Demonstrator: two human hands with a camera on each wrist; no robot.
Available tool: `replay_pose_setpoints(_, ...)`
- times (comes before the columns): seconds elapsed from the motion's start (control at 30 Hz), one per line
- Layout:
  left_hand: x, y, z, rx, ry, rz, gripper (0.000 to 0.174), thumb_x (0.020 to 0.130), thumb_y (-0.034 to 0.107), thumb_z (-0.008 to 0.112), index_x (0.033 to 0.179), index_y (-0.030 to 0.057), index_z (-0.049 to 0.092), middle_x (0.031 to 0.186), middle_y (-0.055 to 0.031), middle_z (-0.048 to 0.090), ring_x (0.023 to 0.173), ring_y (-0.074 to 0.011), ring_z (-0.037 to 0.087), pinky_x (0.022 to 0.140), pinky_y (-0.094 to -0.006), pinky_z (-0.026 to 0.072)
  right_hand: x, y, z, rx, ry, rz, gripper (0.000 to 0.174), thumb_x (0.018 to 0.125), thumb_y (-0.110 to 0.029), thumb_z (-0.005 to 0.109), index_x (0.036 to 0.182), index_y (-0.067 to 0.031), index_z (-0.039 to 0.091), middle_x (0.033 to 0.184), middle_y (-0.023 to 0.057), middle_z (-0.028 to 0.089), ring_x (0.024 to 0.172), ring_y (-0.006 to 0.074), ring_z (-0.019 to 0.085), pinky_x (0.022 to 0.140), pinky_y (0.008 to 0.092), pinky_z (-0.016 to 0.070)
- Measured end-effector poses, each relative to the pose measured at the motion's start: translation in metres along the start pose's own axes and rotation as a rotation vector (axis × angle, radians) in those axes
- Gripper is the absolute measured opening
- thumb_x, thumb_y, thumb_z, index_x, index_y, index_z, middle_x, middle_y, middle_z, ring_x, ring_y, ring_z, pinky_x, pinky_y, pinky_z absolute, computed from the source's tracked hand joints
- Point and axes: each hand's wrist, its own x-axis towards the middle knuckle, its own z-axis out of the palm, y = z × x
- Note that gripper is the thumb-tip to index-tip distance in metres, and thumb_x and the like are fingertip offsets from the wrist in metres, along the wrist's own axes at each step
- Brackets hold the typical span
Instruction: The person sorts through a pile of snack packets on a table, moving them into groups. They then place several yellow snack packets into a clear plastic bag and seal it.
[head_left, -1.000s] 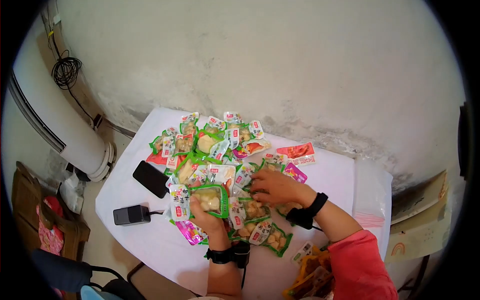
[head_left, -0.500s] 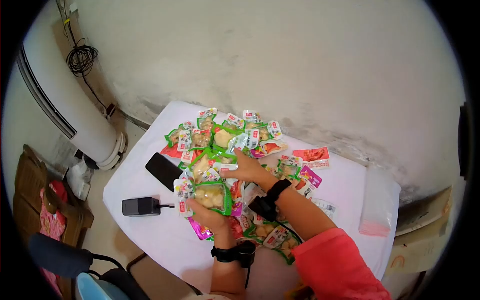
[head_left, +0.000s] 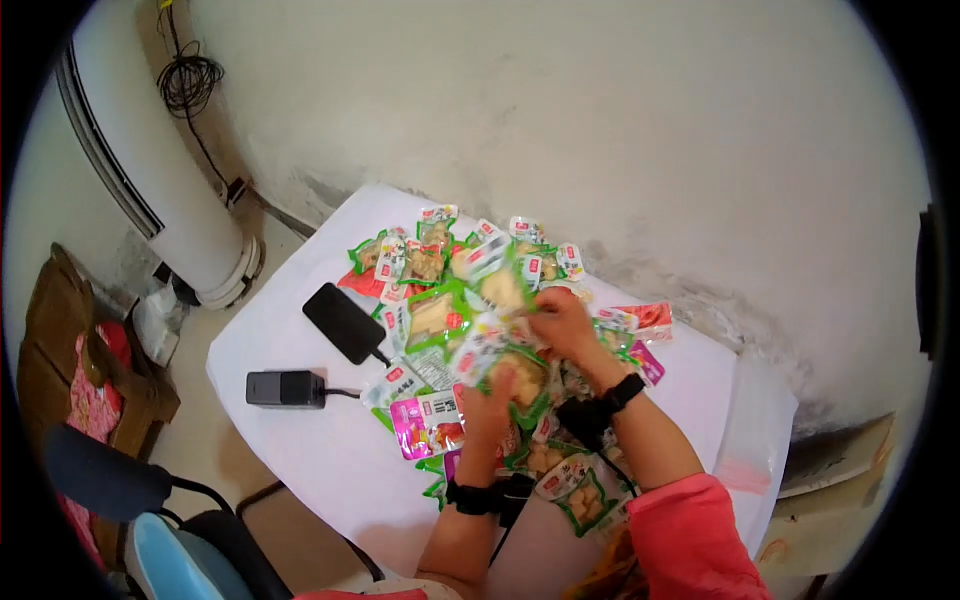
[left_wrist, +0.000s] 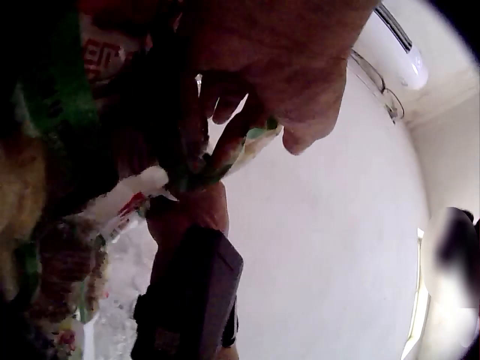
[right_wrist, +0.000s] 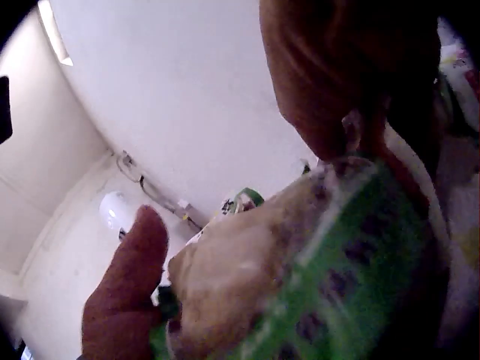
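In the head view, the left hand [head_left: 487, 415] grips a clear, green-edged food packet [head_left: 527, 382] over the middle of a packet pile. Just above it, the right hand [head_left: 565, 325] pinches the edge of another green-edged packet [head_left: 503, 290], which is tilted and blurred. The right wrist view shows pale food in a packet [right_wrist: 232, 262] close up, with the left thumb [right_wrist: 124, 289] beside it and the right hand [right_wrist: 337, 67] above. Much of the left wrist view is dark; the left hand [left_wrist: 277, 67] fills its top.
A black phone [head_left: 343, 322] and a black box [head_left: 285, 389] with a cable lie left of the pile. Clear plastic bags [head_left: 750, 425] lie at the table's right side. Purple [head_left: 427, 425] and red [head_left: 645, 318] packets are among the pile. The wall stands behind the table.
The right hand has left the pile, passed across to the held packet, and now holds up a second packet. The left hand and its packet have moved right. The head view has shifted.
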Motion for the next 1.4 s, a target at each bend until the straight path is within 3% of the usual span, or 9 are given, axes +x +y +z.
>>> replay_pose_setpoints(0.07,-0.003,0.013,0.015,0.114,-0.066,0.067,0.051,0.084,0.023,0.066,0.124,-0.0045,0.048,0.112,-0.0139,0.06,0.099,-0.0229,0.058,0.086,-0.0342,0.0459,0.001,0.017,-0.021,0.039,0.071,-0.119,0.018,0.074,-0.009,0.071,0.088,-0.0017,0.062,0.08,0.0048,0.063,0.073,0.012,0.059,0.065,0.028,0.0476)
replay_pose_setpoints(0.27,-0.005,0.016,0.023,0.412,-0.212,0.192,0.067,0.076,0.03,0.073,0.128,-0.0013,0.046,0.126,-0.0199,0.052,0.119,-0.0299,0.049,0.099,-0.0408,0.0391,0.006,0.04,-0.047,0.493,0.356,0.2,0.016,0.079,-0.005,0.069,0.092,-0.0004,0.06,0.083,0.0055,0.064,0.071,0.0113,0.059,0.062,0.026,0.0487)
replay_pose_setpoints(0.33,-0.002,0.028,0.021,0.573,-0.426,0.534,0.068,0.07,0.027,0.078,0.126,0.0009,0.049,0.126,-0.0162,0.053,0.12,-0.0296,0.049,0.1,-0.0386,0.0383,0.007,0.04,-0.048,0.579,0.343,0.158,0.018,0.08,-0.006,0.069,0.094,-0.0003,0.059,0.084,0.0056,0.064,0.071,0.0106,0.059,0.062,0.0256,0.0487)
replay_pose_setpoints(0.73,-0.006,0.034,0.014,0.58,-0.73,0.355,0.061,0.073,0.032,0.073,0.123,0.0022,0.054,0.128,-0.0169,0.053,0.12,-0.0321,0.049,0.101,-0.0392,0.0378,0.046,-0.023,-0.054,0.568,0.222,-0.057,0.021,0.084,-0.008,0.065,0.102,-0.0011,0.056,0.091,0.0044,0.06,0.078,0.009,0.056,0.068,0.0224,0.0458)
replay_pose_setpoints(0.8,-0.006,0.037,0.014,0.611,-0.751,0.359,0.06,0.074,0.032,0.072,0.123,0.0024,0.054,0.126,-0.0171,0.054,0.116,-0.0327,0.051,0.099,-0.0396,0.0391,0.053,-0.009,-0.06,0.282,-0.015,0.0,0.031,0.084,-0.009,0.063,0.112,-0.0015,0.054,0.089,0.0035,0.058,0.078,0.0104,0.055,0.07,0.0242,0.0457)
replay_pose_setpoints(0.97,-0.006,0.065,0.009,0.63,-0.81,0.087,0.055,0.079,0.033,0.066,0.126,0.0087,0.053,0.116,-0.0183,0.06,0.108,-0.0342,0.056,0.093,-0.0418,0.0434,0.029,0.005,-0.073,-0.343,0.042,-0.024,0.051,0.076,-0.013,0.068,0.122,-0.0017,0.049,0.1,0.0135,0.057,0.092,0.0243,0.056,0.08,0.0336,0.046)
replay_pose_setpoints(1.07,0.003,0.044,0.0,0.591,-0.283,-0.093,0.051,0.083,0.034,0.064,0.124,0.0052,0.054,0.108,-0.0201,0.062,0.094,-0.0317,0.062,0.082,-0.0387,0.0487,-0.008,-0.003,-0.069,-0.612,0.168,-0.379,0.057,0.073,-0.019,0.072,0.122,-0.0028,0.049,0.111,0.0189,0.054,0.106,0.0317,0.052,0.089,0.0386,0.0439)
replay_pose_setpoints(1.17,0.017,0.038,-0.017,0.268,0.257,0.092,0.038,0.085,0.012,0.063,0.119,0.0,0.052,0.105,-0.0096,0.061,0.091,-0.0209,0.062,0.074,-0.0315,0.0509,-0.045,-0.027,-0.05,-0.532,-0.174,-0.503,0.071,0.066,-0.031,0.078,0.125,-0.0041,0.047,0.123,0.0224,0.047,0.116,0.0361,0.046,0.096,0.0407,0.0401)
replay_pose_setpoints(1.4,0.019,0.06,-0.04,-0.501,0.526,0.034,0.031,0.092,0.017,0.057,0.114,-0.005,0.054,0.106,-0.0122,0.063,0.089,-0.02,0.064,0.073,-0.0308,0.0528,-0.115,-0.052,0.022,-0.898,-0.596,-0.651,0.104,0.061,-0.052,0.077,0.141,-0.0063,0.029,0.137,0.0217,0.037,0.124,0.0404,0.038,0.097,0.0591,0.032)
